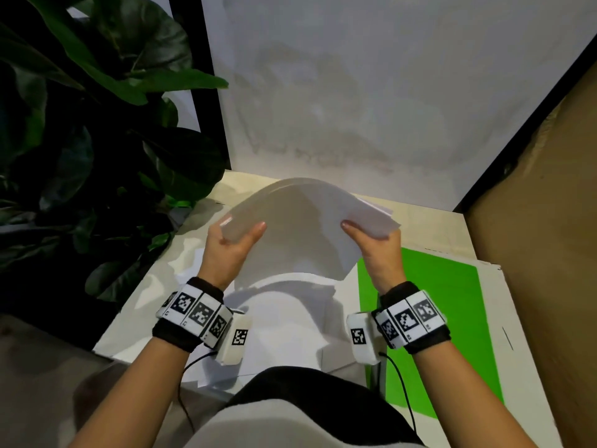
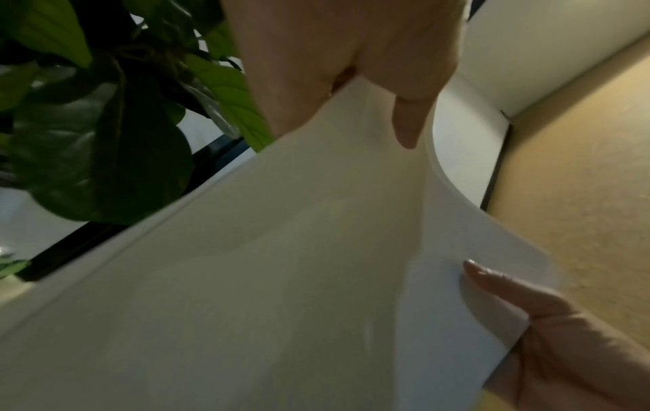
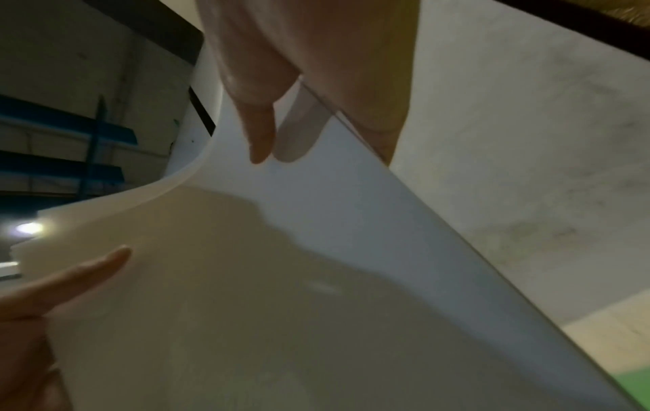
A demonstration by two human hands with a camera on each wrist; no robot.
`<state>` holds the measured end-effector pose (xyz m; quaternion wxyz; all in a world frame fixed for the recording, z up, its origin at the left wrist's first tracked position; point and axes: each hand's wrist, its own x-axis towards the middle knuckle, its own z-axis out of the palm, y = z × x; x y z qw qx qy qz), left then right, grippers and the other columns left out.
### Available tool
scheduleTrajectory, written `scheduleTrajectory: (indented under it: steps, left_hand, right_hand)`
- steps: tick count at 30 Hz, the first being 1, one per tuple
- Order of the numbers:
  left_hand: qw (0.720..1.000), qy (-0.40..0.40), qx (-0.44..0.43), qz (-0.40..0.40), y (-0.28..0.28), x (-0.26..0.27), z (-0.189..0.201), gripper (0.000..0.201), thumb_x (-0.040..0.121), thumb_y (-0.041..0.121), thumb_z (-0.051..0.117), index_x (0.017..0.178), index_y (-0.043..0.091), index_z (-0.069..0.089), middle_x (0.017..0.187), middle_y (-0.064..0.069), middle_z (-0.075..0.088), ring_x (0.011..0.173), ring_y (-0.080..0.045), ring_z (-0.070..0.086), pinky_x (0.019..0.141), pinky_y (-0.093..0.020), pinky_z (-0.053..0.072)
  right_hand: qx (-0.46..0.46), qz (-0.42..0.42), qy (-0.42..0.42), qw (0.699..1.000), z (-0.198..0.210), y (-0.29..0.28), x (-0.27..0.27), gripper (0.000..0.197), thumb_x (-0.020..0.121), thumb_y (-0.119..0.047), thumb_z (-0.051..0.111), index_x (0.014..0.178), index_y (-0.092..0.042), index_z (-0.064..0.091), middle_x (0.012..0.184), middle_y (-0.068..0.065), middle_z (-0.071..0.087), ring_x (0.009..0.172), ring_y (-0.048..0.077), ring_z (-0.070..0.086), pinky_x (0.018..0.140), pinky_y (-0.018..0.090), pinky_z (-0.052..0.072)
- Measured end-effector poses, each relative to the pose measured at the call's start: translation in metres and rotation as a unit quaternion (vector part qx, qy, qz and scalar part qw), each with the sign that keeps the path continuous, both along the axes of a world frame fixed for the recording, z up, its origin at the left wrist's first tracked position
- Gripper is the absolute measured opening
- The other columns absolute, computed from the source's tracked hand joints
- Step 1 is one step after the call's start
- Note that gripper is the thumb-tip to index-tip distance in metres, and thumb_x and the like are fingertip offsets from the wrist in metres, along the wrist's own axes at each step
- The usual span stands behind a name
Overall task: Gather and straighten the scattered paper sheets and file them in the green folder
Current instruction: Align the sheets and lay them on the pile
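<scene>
A stack of white paper sheets (image 1: 303, 221) is held up above the table, bowed upward in the middle. My left hand (image 1: 232, 244) grips its left edge, thumb on the near face. My right hand (image 1: 371, 244) grips its right edge the same way. In the left wrist view the stack (image 2: 246, 278) fills the frame, with my left hand (image 2: 351, 69) at the top and my right hand (image 2: 548, 333) at the lower right. The right wrist view shows the stack (image 3: 281, 278) and my right hand (image 3: 299, 83). The green folder (image 1: 436, 318) lies flat on the table to the right. More white sheets (image 1: 284, 318) lie below the stack.
A large-leaved plant (image 1: 97, 140) stands close on the left. A white wall (image 1: 371, 92) rises behind the table (image 1: 517, 350). A brown board (image 1: 542, 221) closes off the right side.
</scene>
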<state>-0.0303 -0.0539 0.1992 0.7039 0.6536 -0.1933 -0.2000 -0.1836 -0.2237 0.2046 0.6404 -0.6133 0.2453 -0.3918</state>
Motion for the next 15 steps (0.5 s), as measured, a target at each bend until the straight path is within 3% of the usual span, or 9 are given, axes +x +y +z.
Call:
scheduleTrajectory:
  steps: [3, 6, 8, 10, 12, 15]
  left_hand:
    - [0.998, 0.035, 0.039, -0.017, 0.002, 0.000, -0.015, 0.065, 0.062, 0.025, 0.079, 0.116, 0.005, 0.049, 0.110, -0.009, 0.060, 0.105, -0.025, 0.057, 0.090, -0.037, 0.049]
    - [0.993, 0.046, 0.097, -0.053, 0.004, 0.000, -0.037, 0.043, 0.062, 0.023, 0.076, 0.100, 0.016, 0.057, 0.097, -0.007, 0.064, 0.102, -0.030, 0.060, 0.088, -0.039, 0.049]
    - [0.991, 0.057, 0.109, -0.045, 0.006, 0.002, -0.042, 0.041, 0.067, 0.014, 0.077, 0.103, 0.014, 0.057, 0.093, -0.003, 0.064, 0.094, -0.023, 0.061, 0.095, -0.042, 0.046]
    - [0.991, 0.062, 0.107, -0.045, 0.007, 0.004, -0.038, 0.040, 0.072, 0.010, 0.073, 0.108, 0.011, 0.056, 0.090, 0.004, 0.062, 0.089, -0.016, 0.059, 0.096, -0.040, 0.045]
    - [0.995, 0.052, 0.070, -0.040, 0.007, 0.007, -0.026, 0.039, 0.070, 0.012, 0.074, 0.105, 0.013, 0.057, 0.090, 0.004, 0.062, 0.089, -0.016, 0.059, 0.088, -0.036, 0.047]
    - [0.999, 0.019, 0.006, -0.042, 0.012, 0.010, -0.005, 0.062, 0.054, 0.022, 0.081, 0.109, 0.012, 0.055, 0.094, 0.002, 0.063, 0.089, -0.010, 0.060, 0.078, -0.026, 0.050]
  right_hand:
    - [-0.007, 0.032, 0.064, 0.997, -0.016, -0.002, 0.004, 0.037, 0.070, -0.003, 0.073, 0.103, -0.013, 0.063, 0.094, -0.006, 0.071, 0.087, 0.003, 0.066, 0.079, 0.018, 0.049]
    - [0.044, 0.053, 0.135, 0.988, -0.044, -0.003, 0.006, 0.036, 0.069, 0.001, 0.072, 0.100, -0.014, 0.061, 0.099, 0.006, 0.066, 0.077, -0.001, 0.066, 0.083, 0.031, 0.046]
    - [0.055, 0.056, 0.159, 0.984, -0.054, -0.005, 0.006, 0.032, 0.071, 0.005, 0.069, 0.094, -0.017, 0.062, 0.093, 0.000, 0.065, 0.068, -0.008, 0.064, 0.079, 0.029, 0.047]
    - [0.051, 0.048, 0.160, 0.985, -0.051, -0.007, 0.007, 0.030, 0.072, 0.007, 0.068, 0.089, -0.017, 0.062, 0.089, -0.002, 0.065, 0.064, -0.010, 0.063, 0.072, 0.019, 0.050]
    - [0.035, 0.034, 0.140, 0.989, -0.041, -0.006, 0.009, 0.030, 0.071, 0.009, 0.067, 0.082, -0.018, 0.063, 0.076, -0.009, 0.069, 0.062, -0.009, 0.062, 0.068, 0.015, 0.050]
    - [0.014, 0.023, 0.084, 0.996, -0.021, -0.004, 0.008, 0.029, 0.072, 0.011, 0.065, 0.085, -0.015, 0.062, 0.060, -0.022, 0.069, 0.060, -0.009, 0.061, 0.062, 0.009, 0.048]
